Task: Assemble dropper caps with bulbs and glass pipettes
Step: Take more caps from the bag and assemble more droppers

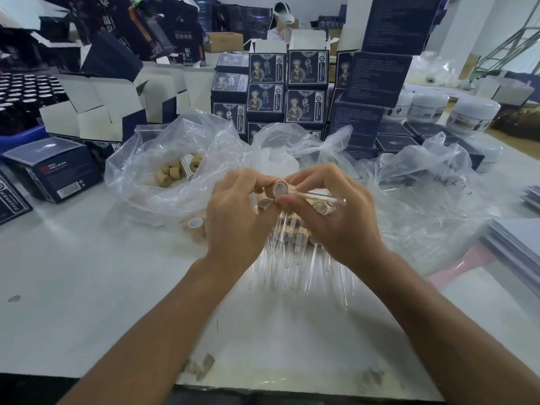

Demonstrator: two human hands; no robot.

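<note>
Cap (280, 188) held mid-air over tabletop (87, 273) centre, left hand (236, 217) pinching its wooden collar. Right hand (327, 217) pinches glass pipette (317, 197) near the cap end. Pipette likely light, slick, brittle: grip close to the joint, push straight. More pipettes (292, 258) heaped beneath; bag of caps (175, 171) toward far left.

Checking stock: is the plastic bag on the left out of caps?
No: the plastic bag holds several tan caps.
</note>
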